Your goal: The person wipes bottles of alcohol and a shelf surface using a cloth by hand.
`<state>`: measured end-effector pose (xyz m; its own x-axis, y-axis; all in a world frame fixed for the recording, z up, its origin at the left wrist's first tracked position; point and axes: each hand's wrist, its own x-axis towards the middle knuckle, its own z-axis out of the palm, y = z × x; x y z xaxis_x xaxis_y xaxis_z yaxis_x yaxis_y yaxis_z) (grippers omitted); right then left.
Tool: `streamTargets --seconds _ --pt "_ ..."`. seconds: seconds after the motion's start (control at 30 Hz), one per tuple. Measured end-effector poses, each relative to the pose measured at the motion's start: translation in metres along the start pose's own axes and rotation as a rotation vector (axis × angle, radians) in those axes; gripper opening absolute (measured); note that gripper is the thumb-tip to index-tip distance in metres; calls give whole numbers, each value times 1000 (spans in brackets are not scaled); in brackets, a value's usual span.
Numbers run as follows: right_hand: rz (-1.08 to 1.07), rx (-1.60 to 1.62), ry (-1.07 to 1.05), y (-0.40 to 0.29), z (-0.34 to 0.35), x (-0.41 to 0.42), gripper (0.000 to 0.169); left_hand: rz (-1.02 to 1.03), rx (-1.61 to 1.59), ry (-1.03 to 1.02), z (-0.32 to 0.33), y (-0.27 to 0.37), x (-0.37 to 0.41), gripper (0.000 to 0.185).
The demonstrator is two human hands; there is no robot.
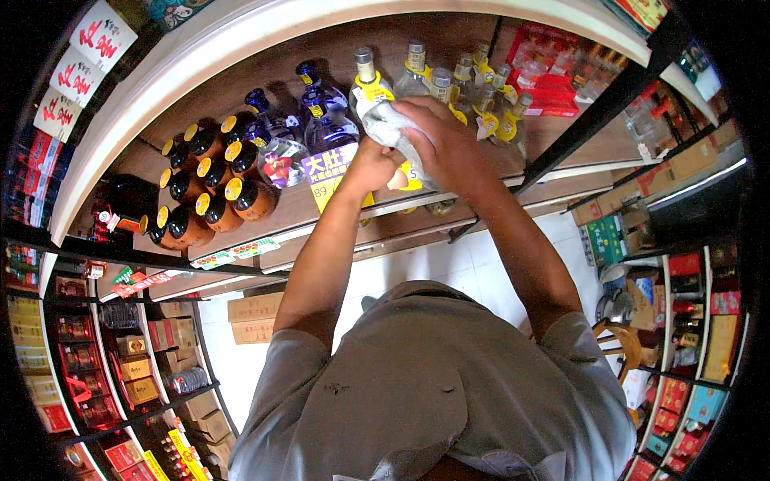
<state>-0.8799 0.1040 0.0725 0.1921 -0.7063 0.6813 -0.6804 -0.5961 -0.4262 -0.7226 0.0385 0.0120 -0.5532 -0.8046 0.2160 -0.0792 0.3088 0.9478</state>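
Note:
My right hand grips a crumpled white cloth over the front of a wooden shelf. Just below it, my left hand is curled with its fingers against the cloth; what lies inside it is hidden. A yellow price tag shows under the hands, beside clear glass that is mostly covered. Behind the hands stand several clear glass bottles with silver caps and yellow neck tags. To the left are blue-capped glass bottles and a purple and yellow price card.
Rows of round brown bottles with black caps stand on the shelf's left part. A black metal post rises at the right, near red boxed bottles. Cardboard cartons sit on the white floor. Stocked shelves line both sides; a wooden chair is at right.

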Motion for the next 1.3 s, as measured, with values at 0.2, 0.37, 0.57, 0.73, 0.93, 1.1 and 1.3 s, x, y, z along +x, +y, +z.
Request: streamTargets --seconds 0.2,0.37,0.57,0.73,0.93,1.1,1.3 --pt "261 110 151 11 10 -25 37 48 -132 -61 3 -23 10 35" --pt "476 186 65 40 15 -29 40 244 -46 -33 1 -28 16 33" --pt "461 24 45 50 24 -41 43 260 -59 -25 -3 -20 16 43" --pt "502 96 -34 75 31 -64 43 229 -68 -75 -6 -12 19 41" --pt "603 -33 -158 41 11 -67 39 202 -72 -109 -9 -12 19 38" --pt "498 -60 -144 44 6 -71 40 171 -53 -147 -11 -10 21 37" --pt "383 -95 -35 35 19 -68 41 162 -115 -95 -1 -9 14 37"
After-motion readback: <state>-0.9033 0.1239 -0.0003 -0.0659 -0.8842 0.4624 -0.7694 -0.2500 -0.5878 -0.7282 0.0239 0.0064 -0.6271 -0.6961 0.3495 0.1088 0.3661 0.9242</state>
